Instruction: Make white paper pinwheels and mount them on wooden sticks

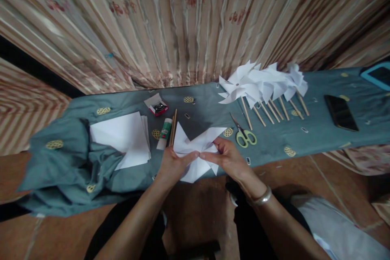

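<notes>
A white paper pinwheel [198, 143] with folded blades is held between both hands, over the near edge of the cloth-covered table. My left hand [175, 164] grips its left side, the thumb pressed at the centre. From the right, my right hand [230, 157] grips it too, its thumb meeting the other at the middle. The fingers behind the paper are hidden. Just beyond my left hand lie wooden sticks [173, 128] and a green and white glue stick [165, 133]. Scissors with green handles [245, 137] rest to the right of the pinwheel.
Several finished pinwheels on sticks [243, 83] lie in a row at the back right. A stack of white paper [123, 136] is on the left, near an opened small box [157, 105] of dark items. A phone [341, 113] and a blue-edged device [378, 75] lie far right.
</notes>
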Motion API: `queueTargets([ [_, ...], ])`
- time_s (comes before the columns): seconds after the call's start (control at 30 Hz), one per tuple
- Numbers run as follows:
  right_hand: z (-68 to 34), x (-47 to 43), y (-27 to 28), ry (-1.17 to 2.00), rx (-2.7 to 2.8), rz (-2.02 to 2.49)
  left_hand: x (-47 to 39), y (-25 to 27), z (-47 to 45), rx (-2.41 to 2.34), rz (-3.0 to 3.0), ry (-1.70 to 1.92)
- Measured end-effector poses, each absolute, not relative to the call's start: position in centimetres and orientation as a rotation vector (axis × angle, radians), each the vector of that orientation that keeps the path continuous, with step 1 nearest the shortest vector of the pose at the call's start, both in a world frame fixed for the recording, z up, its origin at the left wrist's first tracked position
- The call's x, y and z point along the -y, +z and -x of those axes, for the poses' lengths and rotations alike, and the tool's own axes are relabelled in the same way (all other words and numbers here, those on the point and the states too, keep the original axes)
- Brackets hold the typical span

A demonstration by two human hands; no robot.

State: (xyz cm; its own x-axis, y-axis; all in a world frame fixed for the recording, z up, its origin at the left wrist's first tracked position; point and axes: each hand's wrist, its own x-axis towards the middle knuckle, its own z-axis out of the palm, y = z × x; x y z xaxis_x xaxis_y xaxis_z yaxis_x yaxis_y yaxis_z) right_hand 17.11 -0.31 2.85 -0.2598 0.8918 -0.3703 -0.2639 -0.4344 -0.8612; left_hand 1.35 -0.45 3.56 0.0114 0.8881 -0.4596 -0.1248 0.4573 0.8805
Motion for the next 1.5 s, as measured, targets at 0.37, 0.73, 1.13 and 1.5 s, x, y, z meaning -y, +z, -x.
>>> queueTargets([
  [0.37, -18.7, 0.1, 3.5, 1.700, 0.892, 1.196, -0.4, 2.3, -0.1, -1.242, -1.013, 1.124],
  [0.73, -20.1, -0.2, 4.2, 1.662, 0.895, 1.231, -2.9, 0.8, 2.7, -1.830, -2.394, 0.674],
  [1.13, -20.2, -0.7, 3.9, 1.648, 0.923, 1.220, -4.1, 0.8, 3.2, -1.877, -2.441, 0.632],
  [1.5, -19.8, -1.0, 3.6, 1.648, 0.925, 1.231, -4.2, 0.8, 2.9, -1.821, -2.429, 0.718],
])
